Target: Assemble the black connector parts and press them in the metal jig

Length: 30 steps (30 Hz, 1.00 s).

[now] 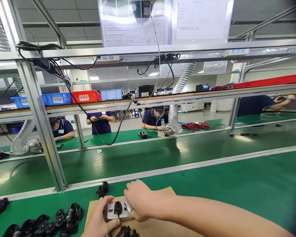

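Note:
My left hand (100, 219) grips the left end of a silver slotted metal plate (111, 215), thumb in front and fingers behind. On the plate stands a black plastic fitting (117, 208) with a rounded top. My right hand (139, 200) is closed at the plate's right end, around a silvery piece mostly hidden by the fingers. Both hands are over a brown cardboard sheet (162, 227). Just in front of them lie more black parts (124, 231), cut off by the lower edge of the view.
Two small black fittings (103, 188) stand behind my left hand. Black plastic parts (45, 225) are heaped at left on the green table (224, 191). A metal post (43, 125) rises at left, and a black cable (88, 115) hangs from the frame. Co-workers sit across the line.

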Tool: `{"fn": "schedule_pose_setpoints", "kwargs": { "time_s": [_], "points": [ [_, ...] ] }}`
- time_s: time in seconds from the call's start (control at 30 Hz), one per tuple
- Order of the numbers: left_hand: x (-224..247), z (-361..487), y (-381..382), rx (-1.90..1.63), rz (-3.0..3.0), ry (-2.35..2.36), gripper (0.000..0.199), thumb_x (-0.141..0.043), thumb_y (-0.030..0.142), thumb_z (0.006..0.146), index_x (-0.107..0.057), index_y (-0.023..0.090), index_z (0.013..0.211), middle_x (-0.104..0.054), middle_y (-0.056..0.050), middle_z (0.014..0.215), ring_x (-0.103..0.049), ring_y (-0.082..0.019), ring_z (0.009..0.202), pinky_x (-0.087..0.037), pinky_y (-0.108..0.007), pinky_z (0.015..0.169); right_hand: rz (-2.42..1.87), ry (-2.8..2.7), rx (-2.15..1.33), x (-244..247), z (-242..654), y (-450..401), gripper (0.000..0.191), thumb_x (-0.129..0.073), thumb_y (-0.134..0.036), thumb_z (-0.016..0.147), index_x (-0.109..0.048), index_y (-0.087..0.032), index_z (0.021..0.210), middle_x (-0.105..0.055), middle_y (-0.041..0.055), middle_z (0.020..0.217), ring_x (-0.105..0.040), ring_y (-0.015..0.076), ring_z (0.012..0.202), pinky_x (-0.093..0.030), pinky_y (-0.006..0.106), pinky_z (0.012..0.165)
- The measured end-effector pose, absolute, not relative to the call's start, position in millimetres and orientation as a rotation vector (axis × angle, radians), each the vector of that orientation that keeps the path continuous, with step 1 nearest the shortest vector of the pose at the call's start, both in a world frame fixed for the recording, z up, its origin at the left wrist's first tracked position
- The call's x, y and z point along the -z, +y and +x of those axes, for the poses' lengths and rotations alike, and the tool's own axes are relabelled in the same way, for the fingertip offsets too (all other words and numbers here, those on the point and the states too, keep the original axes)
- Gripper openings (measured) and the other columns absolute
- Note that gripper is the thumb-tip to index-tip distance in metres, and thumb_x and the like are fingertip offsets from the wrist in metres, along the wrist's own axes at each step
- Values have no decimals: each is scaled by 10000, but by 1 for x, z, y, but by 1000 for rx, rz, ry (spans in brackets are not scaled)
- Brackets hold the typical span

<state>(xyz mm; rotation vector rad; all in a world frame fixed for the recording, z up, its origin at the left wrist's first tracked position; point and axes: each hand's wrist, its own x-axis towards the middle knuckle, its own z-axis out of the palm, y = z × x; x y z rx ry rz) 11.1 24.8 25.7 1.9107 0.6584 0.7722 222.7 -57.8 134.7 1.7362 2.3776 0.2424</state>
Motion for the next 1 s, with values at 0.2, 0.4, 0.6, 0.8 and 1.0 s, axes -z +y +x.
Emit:
{"fn": "schedule_pose_setpoints", "kwargs": {
  "time_s": [0.2, 0.4, 0.6, 0.8, 1.0],
  "points": [
    [-26, 13, 24, -801, 1991, 570, 532, -791, 367, 877, -682, 297, 1394, -673, -126, 1341, -653, -356, 1298, -490, -503, 1164, 1790, 2055, 313, -137, 251, -65, 500, -924, -524, 584, -823, -234, 979, -820, 138, 921, -786, 434, 918, -593, 481, 756],
    [-21, 15, 18, -1016, 1970, 656, 537, -765, 410, 902, -655, 297, 1415, -758, -118, 1329, -702, -357, 1257, -539, -500, 1110, 2129, 2465, 333, -172, 248, -47, 749, -832, -604, 719, -717, -243, 1365, -769, 161, 1289, -707, 419, 1202, -559, 480, 954],
    [-41, -24, 20, -1525, 2509, 459, 476, -584, 78, 978, -691, 364, 1343, -756, -66, 1390, -688, -306, 1317, -489, -504, 1133, 2266, 2623, 302, -165, 236, -1, 541, -734, -526, 868, -719, -236, 1324, -784, 108, 1190, -708, 337, 1140, -537, 406, 931],
    [-80, -42, 19, -867, 2538, 623, 384, -688, 149, 893, -730, 277, 1254, -782, -103, 1229, -715, -301, 1133, -535, -428, 1029, 2156, 2845, 341, -119, 221, 24, 450, -558, -320, 1022, -611, -256, 1463, -658, 95, 1402, -680, 250, 1173, -498, 346, 981],
    [-88, -46, 20, -236, 2088, 683, 313, -840, 270, 726, -775, 202, 1024, -727, 4, 846, -604, -167, 724, -467, -250, 643, 2126, 2880, 414, -93, 205, 34, 300, -600, -304, 1010, -736, -268, 1276, -712, 81, 1187, -665, 262, 1137, -482, 350, 943]
  ]
}}
